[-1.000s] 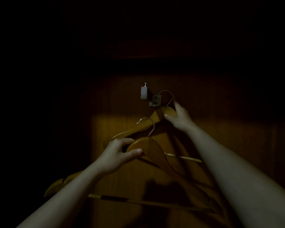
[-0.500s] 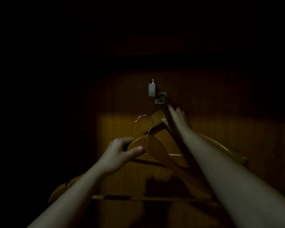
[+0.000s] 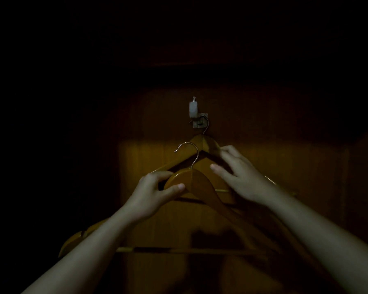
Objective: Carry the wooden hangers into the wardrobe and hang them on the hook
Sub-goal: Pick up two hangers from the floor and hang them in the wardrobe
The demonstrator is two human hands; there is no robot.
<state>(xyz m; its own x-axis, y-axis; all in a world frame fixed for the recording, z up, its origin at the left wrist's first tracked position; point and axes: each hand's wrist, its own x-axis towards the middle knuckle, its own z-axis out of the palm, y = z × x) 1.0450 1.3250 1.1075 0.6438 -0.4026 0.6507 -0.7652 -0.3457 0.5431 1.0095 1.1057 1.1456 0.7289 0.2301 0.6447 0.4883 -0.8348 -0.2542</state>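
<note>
- The rear wooden hanger (image 3: 202, 143) hangs against the wardrobe's back panel (image 3: 285, 166), its wire loop over the small wall hook (image 3: 199, 122) just below a pale plastic fitting (image 3: 193, 109).
- The front wooden hanger (image 3: 191, 181) is not yet hung; its metal hook (image 3: 189, 153) stands free in front of the rear one, below the wall hook.
- Step in hand, as I judge it: one hanger placed, the second waiting its turn.
- The next move likely calls for lifting the front hanger and threading its loop over the same wall hook.
- The left hand (image 3: 153, 194) grips the front hanger's top, thumb in front and fingers curled behind.
- The right hand (image 3: 240, 172) is spread, fingers loose, fingertips resting on or near the rear hanger's shoulder, grasping nothing.
</note>
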